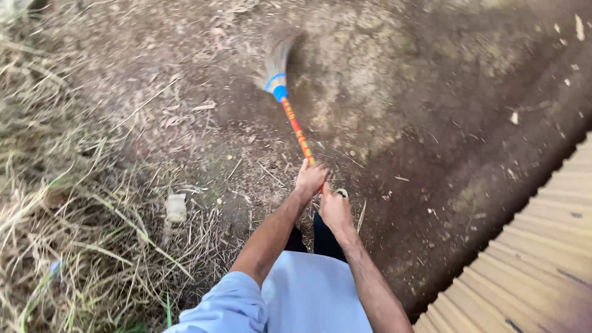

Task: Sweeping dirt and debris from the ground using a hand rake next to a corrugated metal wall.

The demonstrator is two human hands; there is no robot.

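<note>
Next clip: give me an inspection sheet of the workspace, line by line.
Surface: bare dirt ground, scattered with twigs and dry leaves.
Job's things: broom with red-orange handle, blue binding, bristles blurred over the dirt.
Clutter: dry grass heaped at left; pale flat stone beside it.
Grippers: left hand and right hand both closed on the broom handle, left ahead of right.
Cables: nothing seen.
Surroundings: ribbed wooden boards at lower right.

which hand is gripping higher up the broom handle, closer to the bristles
The left hand. It wraps the orange-red broom handle farther from the body, toward the bristles; the right hand holds the very end, nearest the person.
</note>
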